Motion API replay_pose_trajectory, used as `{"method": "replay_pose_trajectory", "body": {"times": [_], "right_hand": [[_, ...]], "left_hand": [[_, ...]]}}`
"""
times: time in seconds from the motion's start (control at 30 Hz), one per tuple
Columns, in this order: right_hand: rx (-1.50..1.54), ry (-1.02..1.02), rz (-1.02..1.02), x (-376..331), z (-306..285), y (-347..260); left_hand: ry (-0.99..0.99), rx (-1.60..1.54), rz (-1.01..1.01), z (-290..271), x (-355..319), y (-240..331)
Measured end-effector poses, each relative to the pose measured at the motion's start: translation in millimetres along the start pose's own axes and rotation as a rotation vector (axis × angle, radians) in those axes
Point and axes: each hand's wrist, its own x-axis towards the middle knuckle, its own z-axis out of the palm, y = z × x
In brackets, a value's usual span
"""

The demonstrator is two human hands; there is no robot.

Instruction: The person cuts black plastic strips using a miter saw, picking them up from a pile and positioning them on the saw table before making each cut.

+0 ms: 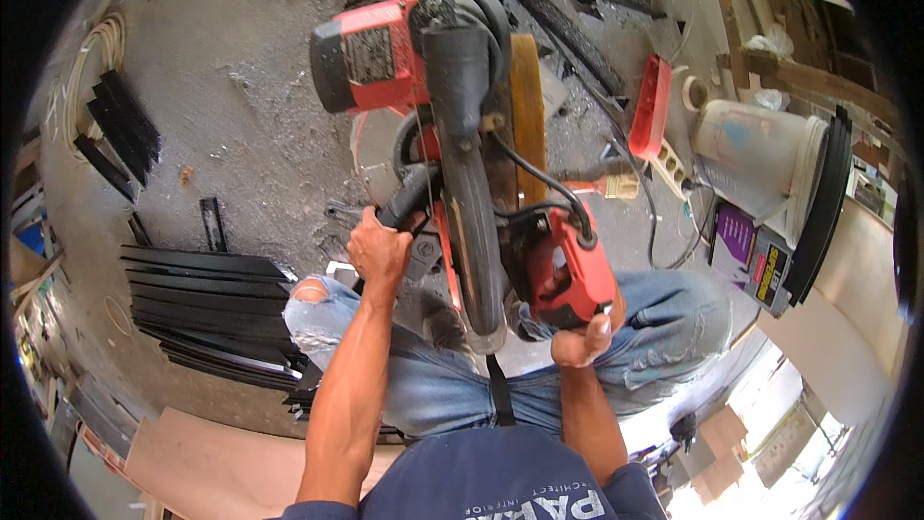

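A red and black mitre saw [452,96] stands on the concrete floor in front of me, its dark blade guard reaching toward my knees. My left hand [378,248] is closed around a black lever or strip at the saw's left side, near the base. My right hand [582,339] grips the saw's red handle [568,265] from below, thumb up. A black cord loops from the handle back to the motor. I crouch over the saw in torn blue jeans.
A stack of black strips [207,308] lies on the floor at my left, with more black pieces [120,130] farther left. A white bucket [760,149], a red tool [652,106], a paintbrush [606,185] and boxes sit at the right. Debris and cables lie beyond the saw.
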Motion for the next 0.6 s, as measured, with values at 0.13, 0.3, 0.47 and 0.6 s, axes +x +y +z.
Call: {"method": "replay_pose_trajectory", "body": {"times": [0.13, 0.3, 0.47, 0.6], "right_hand": [[0.049, 0.028, 0.022, 2, 5, -1], [0.117, -0.027, 0.013, 8, 5, 1], [0.191, 0.038, 0.101, -7, 8, 4], [0.275, -0.072, 0.197, -11, -5, 16]], "left_hand": [[0.017, -0.003, 0.117, -2, -1, -3], [0.07, 0.047, 0.124, 10, 8, -11], [0.042, 0.079, 0.114, 7, 8, -20], [0.036, 0.09, 0.147, 13, 6, -22]]}}
